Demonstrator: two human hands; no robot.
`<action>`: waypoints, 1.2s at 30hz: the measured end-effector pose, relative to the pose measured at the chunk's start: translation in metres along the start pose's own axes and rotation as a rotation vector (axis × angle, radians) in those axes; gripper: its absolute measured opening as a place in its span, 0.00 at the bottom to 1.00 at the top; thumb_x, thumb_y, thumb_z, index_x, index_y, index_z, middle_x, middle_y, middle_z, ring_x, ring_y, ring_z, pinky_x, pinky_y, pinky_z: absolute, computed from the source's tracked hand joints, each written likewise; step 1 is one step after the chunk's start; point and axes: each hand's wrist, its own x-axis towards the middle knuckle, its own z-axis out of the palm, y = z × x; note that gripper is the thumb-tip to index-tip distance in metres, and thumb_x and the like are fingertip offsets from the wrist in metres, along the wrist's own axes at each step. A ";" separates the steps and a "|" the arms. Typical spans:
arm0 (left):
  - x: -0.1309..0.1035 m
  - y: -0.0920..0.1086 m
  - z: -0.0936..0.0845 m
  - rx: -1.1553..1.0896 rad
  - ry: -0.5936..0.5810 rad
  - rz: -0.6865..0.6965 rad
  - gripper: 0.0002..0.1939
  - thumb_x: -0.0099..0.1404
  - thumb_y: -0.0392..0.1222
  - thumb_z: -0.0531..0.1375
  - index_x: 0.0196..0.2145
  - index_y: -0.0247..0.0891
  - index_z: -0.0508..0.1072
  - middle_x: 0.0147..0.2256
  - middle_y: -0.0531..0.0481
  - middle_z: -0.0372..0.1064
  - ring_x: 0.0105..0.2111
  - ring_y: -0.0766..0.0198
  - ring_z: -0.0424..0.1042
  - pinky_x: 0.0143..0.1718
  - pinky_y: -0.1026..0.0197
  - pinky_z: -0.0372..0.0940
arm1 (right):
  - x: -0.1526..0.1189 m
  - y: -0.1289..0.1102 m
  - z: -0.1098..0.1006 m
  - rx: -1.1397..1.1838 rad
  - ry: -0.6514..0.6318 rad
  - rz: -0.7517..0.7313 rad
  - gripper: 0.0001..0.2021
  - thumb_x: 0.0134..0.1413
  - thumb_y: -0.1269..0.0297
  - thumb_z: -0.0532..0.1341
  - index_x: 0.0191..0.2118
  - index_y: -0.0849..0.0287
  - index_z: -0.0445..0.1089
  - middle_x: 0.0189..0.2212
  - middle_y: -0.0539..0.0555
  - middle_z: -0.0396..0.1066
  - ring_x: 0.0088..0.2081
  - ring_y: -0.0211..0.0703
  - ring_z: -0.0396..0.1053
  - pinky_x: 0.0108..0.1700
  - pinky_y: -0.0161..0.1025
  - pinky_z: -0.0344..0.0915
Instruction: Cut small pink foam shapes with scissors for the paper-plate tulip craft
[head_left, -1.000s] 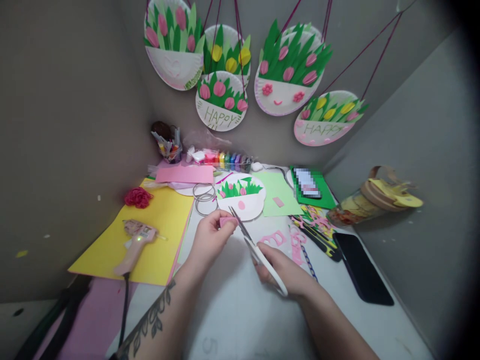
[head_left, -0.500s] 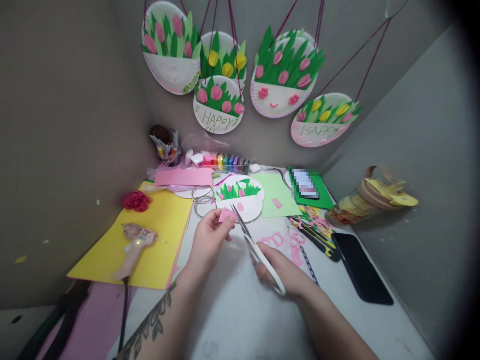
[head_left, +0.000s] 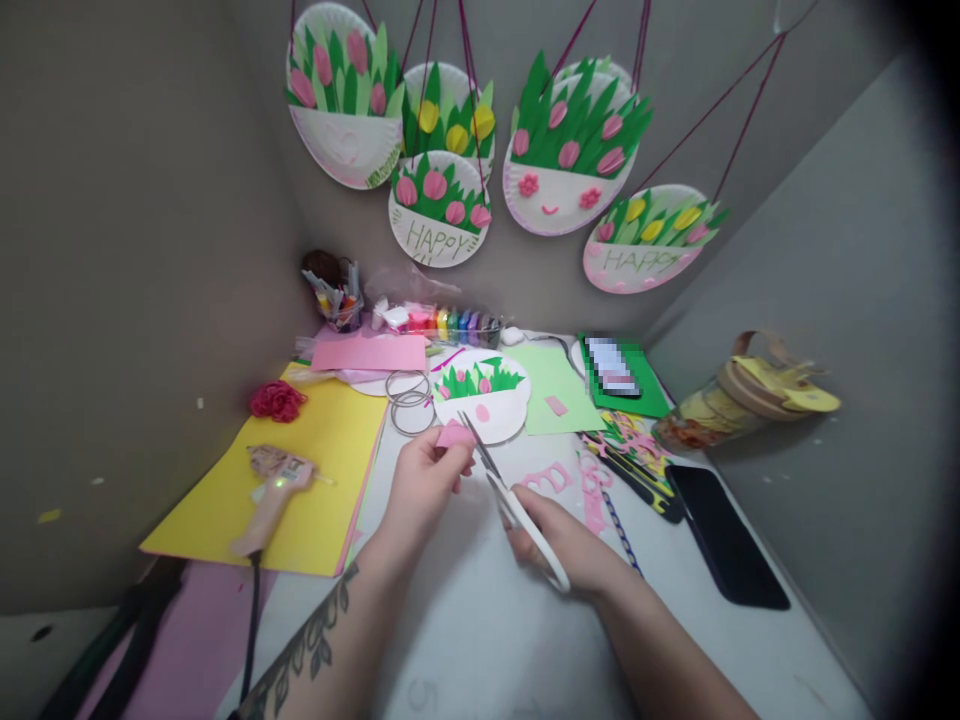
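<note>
Between the thumb and fingers of my left hand point(head_left: 429, 470) is a small piece of pink paper point(head_left: 454, 434). My right hand point(head_left: 551, 535) grips white-handled scissors point(head_left: 534, 528), whose slightly parted blades point up and left beside the paper's right edge. Just beyond the hands lies a white scalloped paper plate point(head_left: 504, 413) with green paper leaves, small pink flowers and a pink oval on it. Pink paper offcuts point(head_left: 551, 480) rest right of the scissors.
A glue gun point(head_left: 274, 500) with a lit green light lies on yellow paper point(head_left: 330, 520) at left. On the right are a dark phone point(head_left: 727, 535), cutters point(head_left: 637, 480) and a tumbler point(head_left: 739, 400). Decorated plates point(head_left: 439, 235) hang from cords on the back wall. Metal rings point(head_left: 409, 402) lie left of the scalloped plate.
Hands, paper and scissors stay almost in place. The scissors' blade tips have shifted slightly left along the pink paper, and the whole view has moved a little.
</note>
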 end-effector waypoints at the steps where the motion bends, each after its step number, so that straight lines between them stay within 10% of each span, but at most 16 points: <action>1: 0.000 0.000 0.000 -0.003 0.000 -0.004 0.09 0.57 0.42 0.59 0.24 0.35 0.67 0.20 0.56 0.63 0.18 0.72 0.58 0.20 0.68 0.55 | 0.000 0.000 0.000 0.001 -0.004 0.002 0.09 0.47 0.65 0.59 0.37 0.58 0.61 0.26 0.48 0.60 0.27 0.37 0.56 0.29 0.34 0.57; 36: -0.001 0.015 -0.007 0.156 -0.062 0.003 0.09 0.55 0.40 0.56 0.20 0.37 0.62 0.17 0.58 0.57 0.19 0.71 0.55 0.22 0.67 0.52 | 0.000 0.000 -0.002 -0.018 -0.027 -0.002 0.08 0.46 0.66 0.60 0.32 0.58 0.59 0.27 0.49 0.62 0.28 0.37 0.57 0.29 0.33 0.56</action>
